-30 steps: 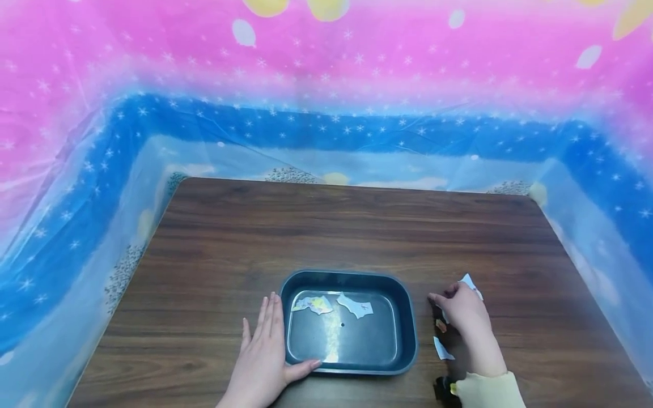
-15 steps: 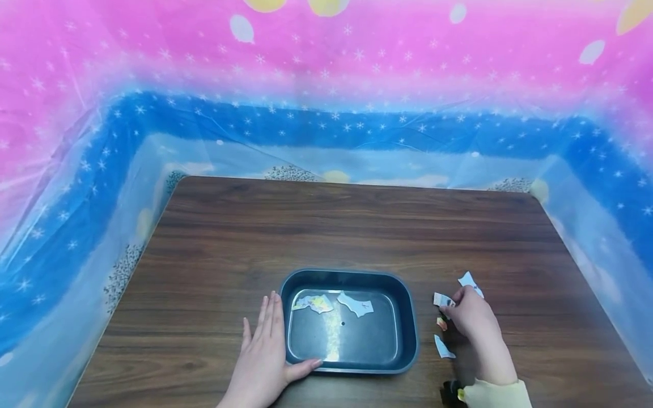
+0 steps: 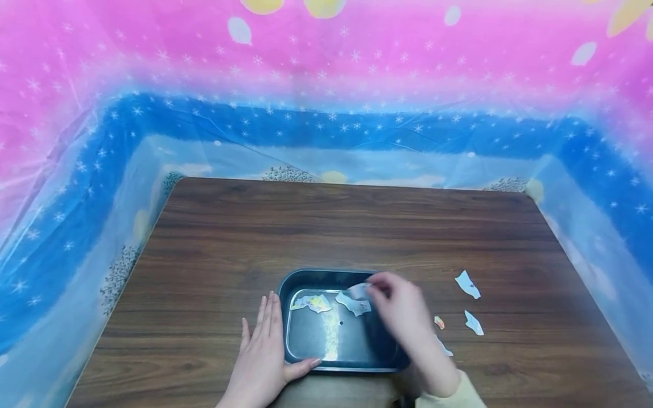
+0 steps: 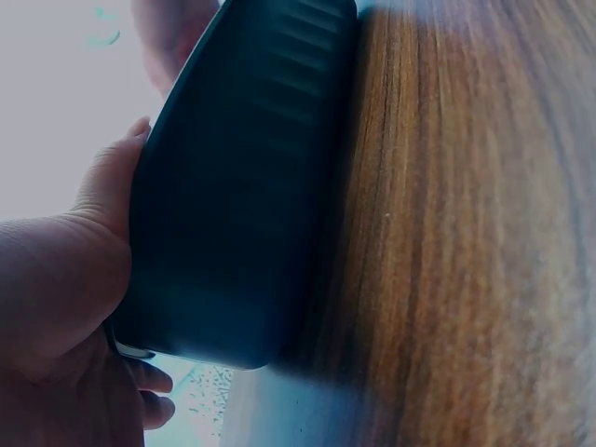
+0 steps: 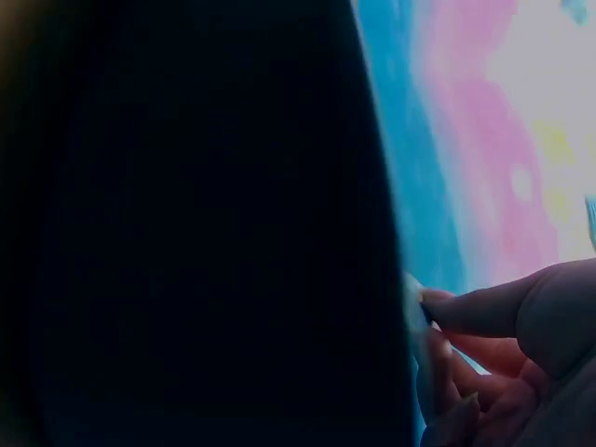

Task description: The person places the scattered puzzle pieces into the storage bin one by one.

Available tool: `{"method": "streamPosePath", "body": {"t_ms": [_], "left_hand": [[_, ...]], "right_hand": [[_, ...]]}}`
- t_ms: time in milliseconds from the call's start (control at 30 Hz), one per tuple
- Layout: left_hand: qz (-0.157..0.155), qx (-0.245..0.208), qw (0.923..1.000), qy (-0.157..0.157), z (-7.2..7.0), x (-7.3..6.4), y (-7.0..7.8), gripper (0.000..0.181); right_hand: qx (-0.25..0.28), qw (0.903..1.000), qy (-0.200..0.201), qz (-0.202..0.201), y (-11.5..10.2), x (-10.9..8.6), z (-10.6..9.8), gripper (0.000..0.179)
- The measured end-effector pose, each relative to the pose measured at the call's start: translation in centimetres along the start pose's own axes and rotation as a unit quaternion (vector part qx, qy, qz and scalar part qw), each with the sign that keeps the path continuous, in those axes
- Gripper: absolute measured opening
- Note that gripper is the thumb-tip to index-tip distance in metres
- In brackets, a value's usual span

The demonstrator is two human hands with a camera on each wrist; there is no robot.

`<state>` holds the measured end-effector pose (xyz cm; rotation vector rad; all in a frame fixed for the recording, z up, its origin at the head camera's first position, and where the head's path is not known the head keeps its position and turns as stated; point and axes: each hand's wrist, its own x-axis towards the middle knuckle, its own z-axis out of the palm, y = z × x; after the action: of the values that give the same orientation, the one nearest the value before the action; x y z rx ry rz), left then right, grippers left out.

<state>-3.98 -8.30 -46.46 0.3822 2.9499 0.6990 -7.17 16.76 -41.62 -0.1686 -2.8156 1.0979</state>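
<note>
A dark blue-green plastic bin (image 3: 340, 369) stands on the table. My left hand (image 3: 262, 351) rests along its left wall, fingers straight and the thumb lying at the front rim. Above the bin's back right part, my right hand (image 3: 405, 311) pinches a small pale paper scrap (image 3: 359, 291) between thumb and fingertips. That scrap overlaps a white-blue scrap (image 3: 352, 305) lying in the bin. To the left lies a yellow-and-white scrap (image 3: 312, 304). In the right wrist view, the dark bin wall hides most of the inside, and the thumb (image 5: 475, 310) shows at the held scrap.
Right of the bin, several scraps lie on the wooden table (image 3: 357, 226): a white one (image 3: 467, 284), a pale blue one (image 3: 474, 323), a small orange one (image 3: 439, 323) and one partly behind my right wrist (image 3: 445, 347). A pink-and-blue patterned cloth (image 3: 326, 130) surrounds the table.
My right hand has picked up a scrap from the right side of the table and carried it left over the bin. The left hand and the bin have stayed in place.
</note>
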Motion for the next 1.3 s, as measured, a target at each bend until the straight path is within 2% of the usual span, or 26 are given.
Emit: {"method": "streamPosePath", "body": {"t_ms": [133,200,333,433,500,567,667,767,867,933,1000,1067,1133,1233,1300], "left_hand": [[0.006,0.001,1.0000,0.003,0.1,0.0,0.0,0.131],[0.008,0.000,1.0000,0.004,0.2,0.0,0.0,0.131],[0.006,-0.004,1.0000,0.005,0.2,0.0,0.0,0.130],[0.006,-0.001,0.9999,0.011,0.2,0.0,0.0,0.130],[0.008,0.001,0.9998,0.017,0.1,-0.1,-0.1,0.130],[0.008,0.002,0.9998,0.018,0.1,-0.1,0.0,0.130],[0.006,0.000,0.9999,0.015,0.1,-0.1,0.0,0.131],[0.001,-0.002,1.0000,0.007,0.0,-0.1,0.1,0.132],[-0.001,-0.003,1.0000,0.006,-0.1,-0.1,0.1,0.133],[-0.001,-0.001,1.0000,0.007,-0.2,-0.1,0.1,0.134],[0.000,0.001,1.0000,0.009,-0.3,-0.1,0.1,0.134],[0.003,0.003,0.9999,0.011,-0.3,-0.1,0.1,0.134],[0.005,0.004,0.9999,0.012,-0.4,-0.1,0.1,0.133],[0.005,0.005,0.9999,0.011,-0.3,-0.1,0.1,0.134],[0.004,0.006,0.9999,0.010,-0.3,-0.1,0.1,0.134]], "right_hand": [[-0.006,0.9928,-0.106,-0.055,-2.8,-1.1,4.1,0.006],[-0.020,0.9876,-0.137,-0.075,-3.7,-1.5,5.7,0.006],[-0.069,0.9797,-0.157,-0.103,-4.7,-1.7,7.8,0.006],[-0.099,0.9737,-0.168,-0.118,-5.0,-1.5,8.5,0.008],[-0.097,0.9722,-0.177,-0.118,-5.0,-1.3,8.5,0.013],[-0.088,0.9733,-0.182,-0.108,-5.0,-1.3,8.0,0.017],[-0.068,0.9790,-0.168,-0.093,-4.6,-1.3,6.4,0.018],[-0.056,0.9875,-0.116,-0.091,-3.5,-1.1,4.1,0.015],[-0.043,0.9952,-0.046,-0.075,-1.9,-0.7,1.5,0.013],[-0.039,0.9980,-0.008,-0.049,-0.5,-0.4,-0.3,0.012],[-0.043,0.9989,0.013,-0.013,1.0,-0.1,-2.0,0.014],[-0.060,0.9975,0.011,0.035,2.7,0.2,-3.5,0.018],[-0.090,0.9924,-0.014,0.083,4.5,0.3,-4.8,0.022],[-0.150,0.9765,-0.072,0.137,7.3,0.2,-5.9,0.024],[-0.185,0.9651,-0.105,0.153,8.7,0.1,-6.2,0.023]]}}
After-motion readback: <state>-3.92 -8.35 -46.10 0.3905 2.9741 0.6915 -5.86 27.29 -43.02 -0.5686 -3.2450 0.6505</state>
